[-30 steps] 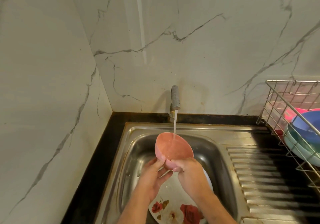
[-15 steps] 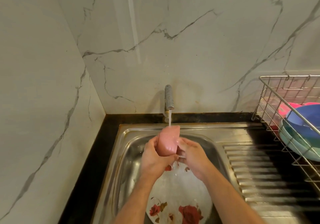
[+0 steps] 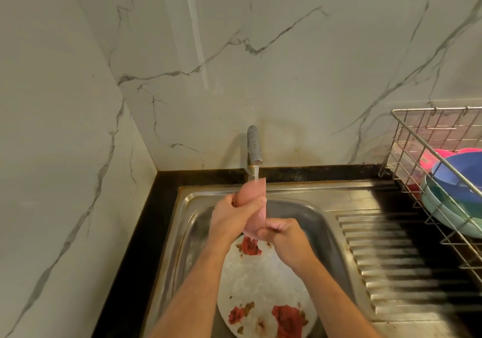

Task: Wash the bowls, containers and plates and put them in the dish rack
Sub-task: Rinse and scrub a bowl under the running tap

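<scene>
Bowl (image 3: 254,202) (pink, on edge) sits clasped by left grip (image 3: 232,213), right grip (image 3: 280,233) pinching below.

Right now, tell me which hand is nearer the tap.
Left. The left hand grips the pink bowl just below the tap; the right hand holds its lower edge, farther down.

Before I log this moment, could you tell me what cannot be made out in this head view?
- Pink bowl: its inside faces away, and the left hand and right hand cover much of it.
- Floral plate: partly behind both forearms, bottom cut by the frame.
- Dish rack: right part cut by the frame edge.
</scene>
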